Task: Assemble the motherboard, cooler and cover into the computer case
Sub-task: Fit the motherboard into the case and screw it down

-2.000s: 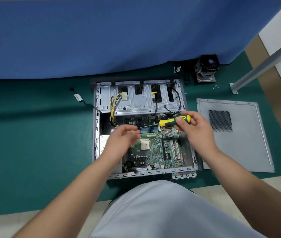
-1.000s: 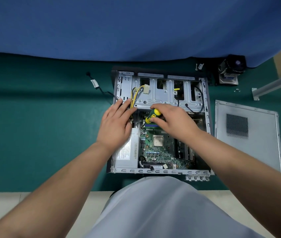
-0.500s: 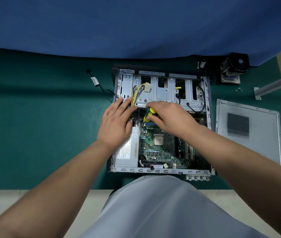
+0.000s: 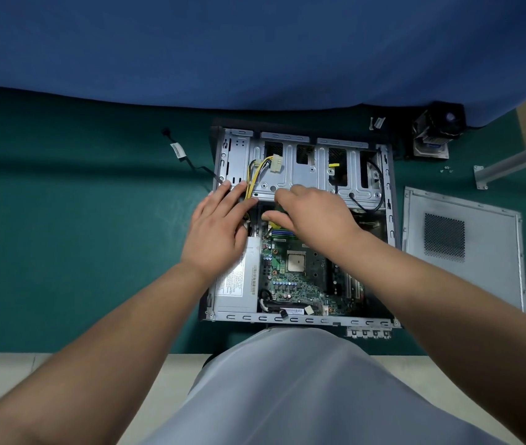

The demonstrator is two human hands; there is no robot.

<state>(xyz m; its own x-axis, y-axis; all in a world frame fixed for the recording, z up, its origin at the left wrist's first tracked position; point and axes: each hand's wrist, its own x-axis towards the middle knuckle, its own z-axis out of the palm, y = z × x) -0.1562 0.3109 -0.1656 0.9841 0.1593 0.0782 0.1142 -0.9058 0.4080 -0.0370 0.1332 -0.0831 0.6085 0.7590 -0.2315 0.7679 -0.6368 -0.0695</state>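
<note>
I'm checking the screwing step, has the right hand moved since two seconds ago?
Yes. The right hand with the screwdriver has gone from above the board's middle to the far left corner, against the drive cage.

PC repair bench: green mat [image 4: 78, 226], blue drape [image 4: 223, 46].

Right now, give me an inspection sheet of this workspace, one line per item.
Surface: green mat, pale floor at its near edge.
Job's things: open computer case with motherboard seated inside; cooler outside, beyond the far right corner; cover flat to the right.
Clutter: small screws near the cooler.
Hands: left hand rests flat at the case's left side; right hand grips a yellow-handled screwdriver, mostly hidden.
Cables: yellow bundle on the drive cage; black tagged cable trailing left.
Surroundings: blue cloth behind; metal bar at right.
</note>
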